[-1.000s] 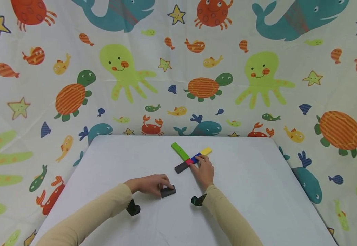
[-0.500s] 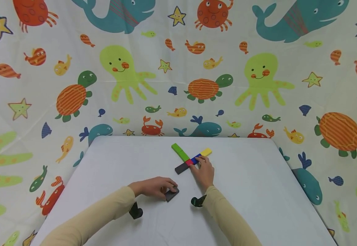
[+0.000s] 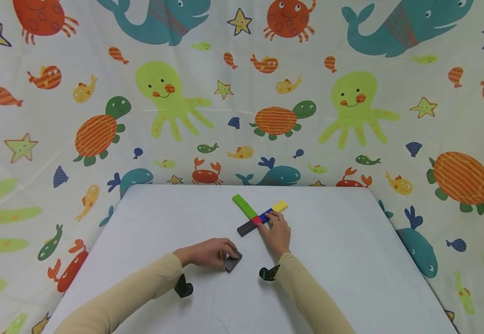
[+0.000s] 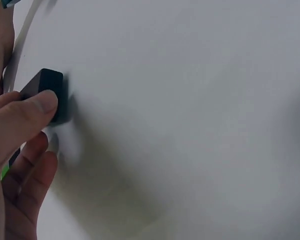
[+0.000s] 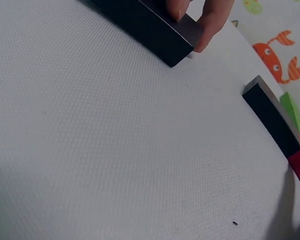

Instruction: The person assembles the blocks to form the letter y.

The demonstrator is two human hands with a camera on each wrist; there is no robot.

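In the head view my left hand [image 3: 212, 253] holds a black block [image 3: 233, 263] close over the table, in front of the joined blocks. The left wrist view shows my thumb [image 4: 47, 101] pressed to one side of this block. My right hand [image 3: 277, 233] reaches the joined blocks, thumb at the small red block [image 3: 257, 220] and index finger at the blue block [image 3: 264, 216]. Another black block [image 3: 246, 228] extends the row on the near left, a yellow block [image 3: 280, 206] on the far right. Green blocks [image 3: 244, 206] branch off the red one toward the back left.
The white table [image 3: 350, 255] runs back to a hanging cloth [image 3: 233, 83] printed with sea animals. A black wrist camera [image 3: 183, 286] sits under the left sleeve, another camera [image 3: 269, 272] beside the right wrist.
My left hand has moved slightly right and turned the black block to a steeper slant, mostly in the first half second. My right hand and the joined blocks have stayed in place.
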